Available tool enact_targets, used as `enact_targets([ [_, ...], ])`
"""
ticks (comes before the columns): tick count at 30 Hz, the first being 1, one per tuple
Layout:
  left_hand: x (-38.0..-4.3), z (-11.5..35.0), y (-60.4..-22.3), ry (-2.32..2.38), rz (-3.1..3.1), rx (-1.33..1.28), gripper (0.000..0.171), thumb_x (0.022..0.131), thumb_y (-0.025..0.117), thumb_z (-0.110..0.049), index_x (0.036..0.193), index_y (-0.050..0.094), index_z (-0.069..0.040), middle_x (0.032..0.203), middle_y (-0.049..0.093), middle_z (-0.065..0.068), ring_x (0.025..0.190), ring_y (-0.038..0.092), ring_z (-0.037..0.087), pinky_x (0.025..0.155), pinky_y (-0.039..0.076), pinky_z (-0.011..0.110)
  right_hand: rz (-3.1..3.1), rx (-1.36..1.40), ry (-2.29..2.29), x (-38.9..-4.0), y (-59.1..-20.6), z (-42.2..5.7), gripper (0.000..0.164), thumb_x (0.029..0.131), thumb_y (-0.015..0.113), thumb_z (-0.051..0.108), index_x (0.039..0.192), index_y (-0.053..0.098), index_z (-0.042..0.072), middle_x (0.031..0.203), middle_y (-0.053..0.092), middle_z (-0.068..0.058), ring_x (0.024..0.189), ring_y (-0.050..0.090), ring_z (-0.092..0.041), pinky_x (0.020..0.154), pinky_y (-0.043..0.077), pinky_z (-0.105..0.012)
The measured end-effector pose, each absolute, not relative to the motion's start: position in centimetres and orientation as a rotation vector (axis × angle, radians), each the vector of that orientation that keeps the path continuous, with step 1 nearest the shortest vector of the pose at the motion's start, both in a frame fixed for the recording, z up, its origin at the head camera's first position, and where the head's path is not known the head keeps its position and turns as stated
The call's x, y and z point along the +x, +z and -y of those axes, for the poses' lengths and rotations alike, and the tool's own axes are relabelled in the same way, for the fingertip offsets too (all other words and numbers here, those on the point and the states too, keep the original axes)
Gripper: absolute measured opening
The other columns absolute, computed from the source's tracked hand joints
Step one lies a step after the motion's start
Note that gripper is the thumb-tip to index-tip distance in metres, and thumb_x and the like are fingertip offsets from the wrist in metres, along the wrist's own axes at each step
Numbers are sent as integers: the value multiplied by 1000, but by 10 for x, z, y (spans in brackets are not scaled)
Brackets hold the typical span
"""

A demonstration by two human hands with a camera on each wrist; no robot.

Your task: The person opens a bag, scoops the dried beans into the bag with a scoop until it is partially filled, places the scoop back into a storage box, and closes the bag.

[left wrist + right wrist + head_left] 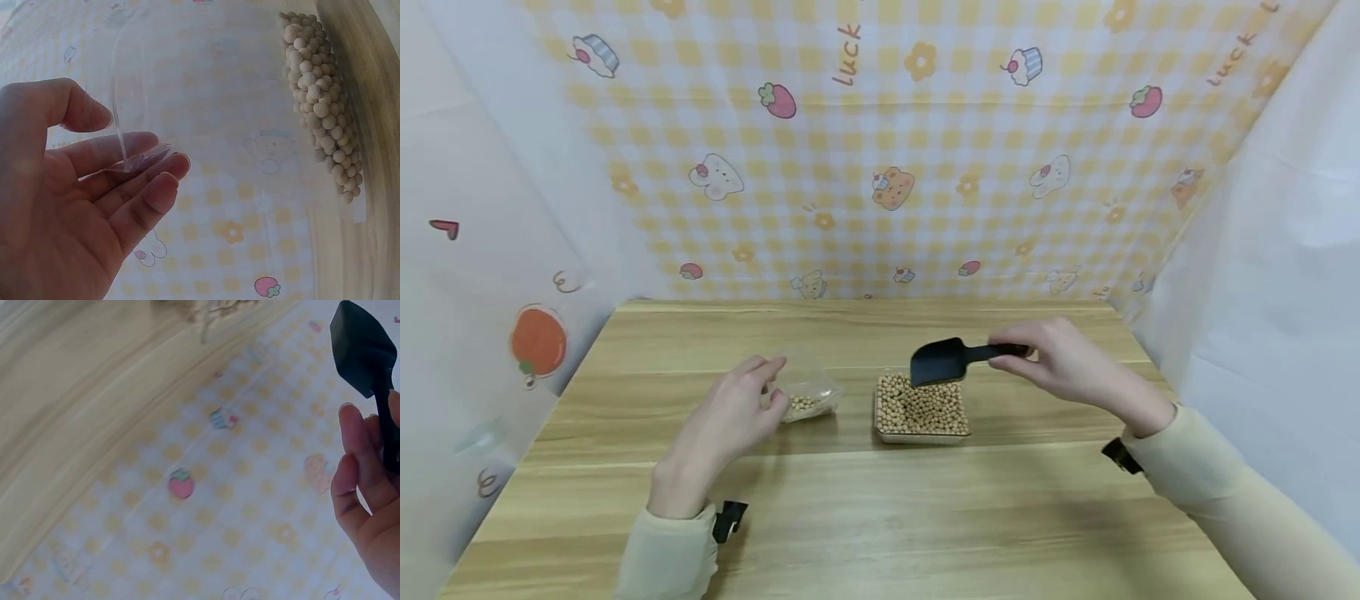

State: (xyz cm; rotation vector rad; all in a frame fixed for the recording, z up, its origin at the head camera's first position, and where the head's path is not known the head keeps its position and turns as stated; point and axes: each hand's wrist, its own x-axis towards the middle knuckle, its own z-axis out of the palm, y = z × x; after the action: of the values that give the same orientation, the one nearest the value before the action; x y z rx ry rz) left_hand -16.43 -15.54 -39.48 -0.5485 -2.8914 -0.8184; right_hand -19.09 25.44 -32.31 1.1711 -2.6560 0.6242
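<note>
My right hand [1048,358] grips a black plastic scoop [940,362] by its handle. The scoop hangs over the back of a clear rectangular box [917,438] full of round beige soybeans [925,408]; no beans show in it. In the right wrist view, fingers and thumb wrap the scoop's handle [389,434]. On the left, my left hand [737,417] holds the mouth of a clear plastic bag [823,392], its edge between thumb and curled fingers. Some soybeans [322,103] lie along the bag's bottom, which rests on the table.
The wooden table [880,525] reaches back to a yellow checked cloth [880,242] with cartoon prints. White sheets stand along the left [475,292] and right [1285,275]. The bag and the box are a short gap apart.
</note>
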Motion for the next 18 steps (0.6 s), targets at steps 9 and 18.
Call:
enact_targets([
  [9,-165,157,-394,-811,2891,-546,50,90,50,-15,137,52,5,108,61,9,79,51,18,66,45,33,2694,1162,454,-185,-330,-286,19,85,74,9,104,73,8,94,71,2,74,63,-5,61,52,-29],
  [18,-166,156,-396,-808,2884,-564,50,90,49,-15,136,52,5,107,61,9,78,51,18,65,45,32,2769,1200,341,-187,-335,-284,11,84,75,10,90,69,16,78,59,14,62,48,1,56,42,-25],
])
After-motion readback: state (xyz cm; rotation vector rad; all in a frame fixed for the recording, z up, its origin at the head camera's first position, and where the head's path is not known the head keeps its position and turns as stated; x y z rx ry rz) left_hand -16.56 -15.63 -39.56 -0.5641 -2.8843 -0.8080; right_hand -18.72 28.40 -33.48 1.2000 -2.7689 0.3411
